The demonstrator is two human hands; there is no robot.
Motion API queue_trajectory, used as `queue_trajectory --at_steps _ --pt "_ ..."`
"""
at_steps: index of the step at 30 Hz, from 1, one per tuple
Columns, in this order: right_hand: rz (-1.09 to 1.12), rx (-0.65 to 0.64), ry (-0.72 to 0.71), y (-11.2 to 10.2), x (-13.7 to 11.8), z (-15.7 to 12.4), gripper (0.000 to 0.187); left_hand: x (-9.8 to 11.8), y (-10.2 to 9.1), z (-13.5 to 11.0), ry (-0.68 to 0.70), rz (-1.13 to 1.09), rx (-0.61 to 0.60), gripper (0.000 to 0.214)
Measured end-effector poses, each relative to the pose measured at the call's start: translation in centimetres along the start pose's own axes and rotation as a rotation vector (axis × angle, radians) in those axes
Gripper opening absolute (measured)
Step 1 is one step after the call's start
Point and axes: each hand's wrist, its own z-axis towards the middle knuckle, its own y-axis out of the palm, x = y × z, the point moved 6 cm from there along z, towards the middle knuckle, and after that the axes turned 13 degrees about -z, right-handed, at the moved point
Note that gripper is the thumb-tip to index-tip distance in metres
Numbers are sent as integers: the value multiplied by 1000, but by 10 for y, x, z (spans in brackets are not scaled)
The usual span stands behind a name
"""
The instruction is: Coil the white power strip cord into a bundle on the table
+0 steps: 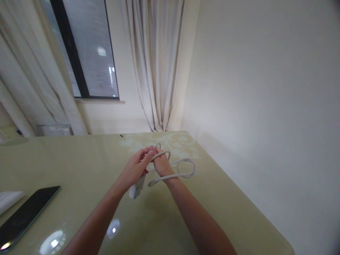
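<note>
My left hand (136, 169) and my right hand (162, 165) meet above the table, fingers closed around a white cable (170, 176). Thumb and fingers of the left pinch the cable near the right hand's fingers. One stretch of it crosses my right wrist, and a loose loop sticks out to the right. Below my left hand hangs a white block (137, 187) that looks like a power strip, tilted. Its upper end is hidden by the fingers, so I cannot tell which hand bears it.
The glossy greenish table (79, 159) ends at a wall (260, 106) on the right. At the left lie a black phone or tablet (29, 212) and a white object (9, 200). A small dark piece (121, 135) sits near the far edge. Behind are curtains (156, 63) and a window (90, 46).
</note>
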Motion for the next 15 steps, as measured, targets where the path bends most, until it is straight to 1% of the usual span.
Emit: queue_trajectory --at_steps 2,4,6,8,9,10,12,13,15 --pt "-18 -3 -30 2 1 0 58 -6 -2 3 -28 51 -27 55" --pt "6 -37 -47 5 0 1 58 -6 -7 6 22 61 -13 53" --pt "43 -90 -36 7 0 0 54 -1 -19 10 138 84 97 49" --pt "41 -159 16 9 1 -2 44 6 -33 12 240 143 228 46" --pt "22 -201 54 11 3 -3 39 10 -39 12 270 165 270 45" --pt "-5 -243 100 12 5 -5 34 13 -42 11 284 179 282 43" --pt "-64 -329 174 16 11 -8 27 19 -39 8 286 198 231 40" --pt "-99 -360 174 17 12 -10 24 22 -34 5 282 218 185 41" --pt "-180 -371 103 17 12 -10 17 29 -17 -6 285 303 56 47"
